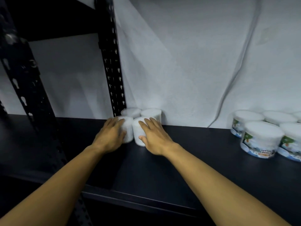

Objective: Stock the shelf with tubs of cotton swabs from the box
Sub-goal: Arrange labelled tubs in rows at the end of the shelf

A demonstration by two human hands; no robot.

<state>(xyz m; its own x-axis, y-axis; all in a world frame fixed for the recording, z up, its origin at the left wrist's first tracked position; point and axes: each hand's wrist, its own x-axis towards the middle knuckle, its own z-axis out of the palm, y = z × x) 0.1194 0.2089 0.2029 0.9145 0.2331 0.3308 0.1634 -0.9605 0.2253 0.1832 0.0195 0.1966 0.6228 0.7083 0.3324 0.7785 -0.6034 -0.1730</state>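
Here, starting at your left, the black slotted metal upright (112,70) of the rack stands at the back of the matte black shelf (187,157), and tight against its foot sits a cluster of four white round plastic tubs of cotton swabs. The two rear tubs (150,112) touch the white draped backdrop (187,54). Your left hand (110,136) is wrapped around the front-left tub (128,128), fingers curled over its top and side. Beside it, your right hand (154,136) clasps the front-right tub (138,132), thumb low on the wall and fingers spread across the lid. Both tubs stand upright on the shelf, touching each other and the rear pair. Judging by their look, these tubs are light and stiff-walled but smooth, so they could slide or tip if nudged high; hold each around the side wall, low and evenly, not by the lid. Well apart to your right stands a second group of labelled white tubs (260,139) with blue and green print. The box is not in view.
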